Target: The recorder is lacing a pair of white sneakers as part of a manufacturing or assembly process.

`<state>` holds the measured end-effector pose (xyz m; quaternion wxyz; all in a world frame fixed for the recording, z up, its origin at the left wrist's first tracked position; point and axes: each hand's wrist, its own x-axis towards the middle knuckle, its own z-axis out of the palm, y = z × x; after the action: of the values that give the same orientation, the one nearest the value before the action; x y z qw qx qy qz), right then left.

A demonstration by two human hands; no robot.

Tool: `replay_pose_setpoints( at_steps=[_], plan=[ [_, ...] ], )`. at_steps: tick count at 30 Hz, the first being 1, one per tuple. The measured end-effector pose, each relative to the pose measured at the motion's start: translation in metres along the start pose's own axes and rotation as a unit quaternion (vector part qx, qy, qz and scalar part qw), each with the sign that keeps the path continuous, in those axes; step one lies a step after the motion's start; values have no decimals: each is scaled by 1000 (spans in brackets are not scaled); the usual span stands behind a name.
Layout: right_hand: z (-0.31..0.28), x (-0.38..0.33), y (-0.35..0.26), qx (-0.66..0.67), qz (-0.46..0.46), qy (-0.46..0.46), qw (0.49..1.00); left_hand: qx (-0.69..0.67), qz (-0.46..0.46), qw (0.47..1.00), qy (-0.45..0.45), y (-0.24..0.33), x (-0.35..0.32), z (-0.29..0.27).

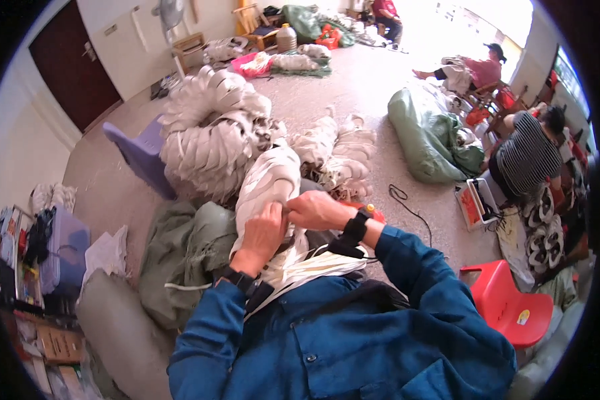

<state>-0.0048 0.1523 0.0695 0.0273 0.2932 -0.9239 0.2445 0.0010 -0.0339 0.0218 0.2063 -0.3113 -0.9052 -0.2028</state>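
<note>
A long bundle of white strap-like pieces (268, 179) lies across my lap, strung together in a thick roll. My left hand (261, 237) grips the near end of the bundle. My right hand (317, 209) is closed on the same bundle just beside it, fingers pinching at the top. White cords or strips (313, 265) trail from under my hands toward my chest. Both wrists wear black bands, and my sleeves are blue.
More strung white bundles (210, 130) pile up ahead by a purple stool (140, 152). Green sacks lie under my lap (180, 253) and on the right (427, 137). A red stool (507, 303) stands at right. Other people sit working at right (527, 157) and far back (480, 67).
</note>
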Motion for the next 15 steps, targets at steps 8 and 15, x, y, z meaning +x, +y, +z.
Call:
replay_pose_setpoints(
  at_steps=[8, 15],
  plan=[
    [20, -2, 7, 12, 45, 42, 998, 146, 54, 981, -112, 2, 12, -6],
    [32, -6, 15, 45, 78, 51, 995, 83, 60, 973, -207, -1, 21, -28]
  ],
)
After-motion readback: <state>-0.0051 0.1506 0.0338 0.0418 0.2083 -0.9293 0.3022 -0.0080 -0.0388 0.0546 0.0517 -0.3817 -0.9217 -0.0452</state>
